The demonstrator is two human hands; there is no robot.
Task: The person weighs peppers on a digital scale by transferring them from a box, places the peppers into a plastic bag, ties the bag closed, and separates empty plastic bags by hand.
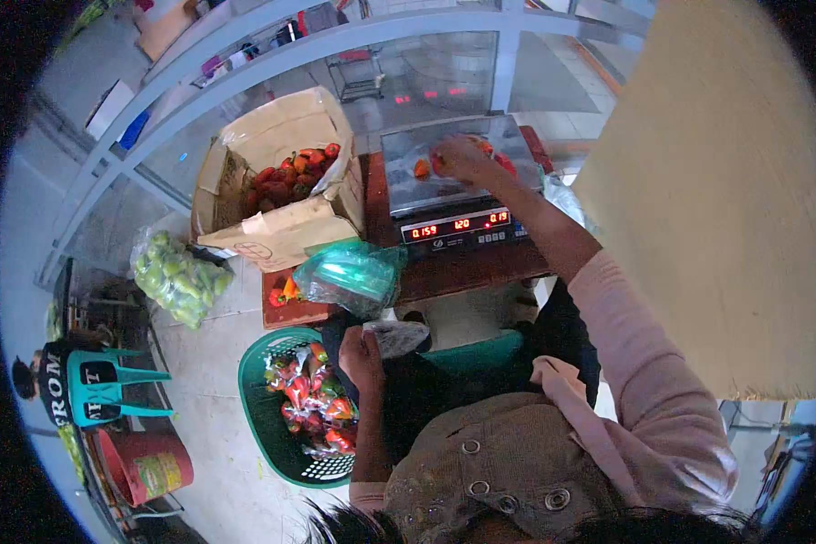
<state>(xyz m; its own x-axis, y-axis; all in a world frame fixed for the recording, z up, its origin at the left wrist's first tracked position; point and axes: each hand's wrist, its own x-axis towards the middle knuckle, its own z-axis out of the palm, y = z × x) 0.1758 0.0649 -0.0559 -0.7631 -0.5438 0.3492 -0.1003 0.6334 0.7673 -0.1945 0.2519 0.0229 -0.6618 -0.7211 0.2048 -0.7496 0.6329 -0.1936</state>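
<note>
My left hand [361, 360] is closed on a clear plastic bag [397, 338] above my lap. Stretched forward, my right hand [462, 160] is over the metal pan of a digital scale [406, 195]; its fingers curl round a red pepper, partly hidden and slightly blurred. An orange pepper [422, 168] lies on the pan to the left of the fingers, and a red pepper [505, 163] to the right. Red digits light the scale's display [462, 224].
A cardboard box [286, 238] of red peppers stands left of the scale. Green plastic bags [352, 272] and loose peppers [284, 292] lie nearer. A green basket [256, 426] holds bagged peppers. On the floor sits a bag of green vegetables [179, 276]. Glass panels stand behind.
</note>
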